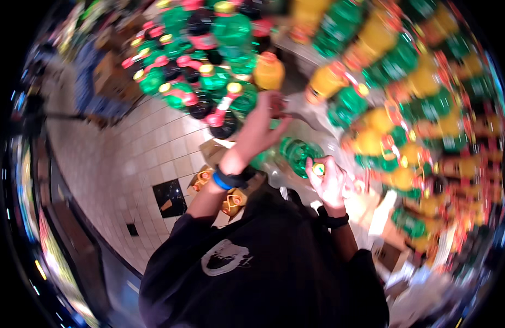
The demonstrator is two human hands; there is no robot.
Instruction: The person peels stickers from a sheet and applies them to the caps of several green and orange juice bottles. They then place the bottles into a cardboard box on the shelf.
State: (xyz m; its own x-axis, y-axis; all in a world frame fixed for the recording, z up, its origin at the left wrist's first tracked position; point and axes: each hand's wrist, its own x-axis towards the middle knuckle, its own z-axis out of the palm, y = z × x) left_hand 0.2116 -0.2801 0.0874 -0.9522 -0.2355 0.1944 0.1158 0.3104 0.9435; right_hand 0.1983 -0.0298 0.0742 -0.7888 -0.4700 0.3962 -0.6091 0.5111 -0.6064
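Observation:
Blur softens much of the head view. My right hand [329,180] grips a green plastic bottle [297,153] at its yellow cap, the bottle lying tilted in front of me. My left hand [262,127], with a blue band at the wrist, reaches away from me, its fingers near an orange-filled bottle [269,74] with a red cap. Whether its fingers touch a bottle I cannot tell. Dense rows of green and dark bottles [232,33] stand past the left hand. Crumpled clear plastic wrap [314,119] lies between the hands and the bottles at the right.
Stacked orange and green bottles [425,102] fill the right side. Cardboard boxes [113,78] stand at the upper left, and an open carton [234,203] with yellow-handled jugs sits by my left forearm. Cardboard and loose wrap [420,295] lie at the lower right. Tiled floor [141,143] spreads left.

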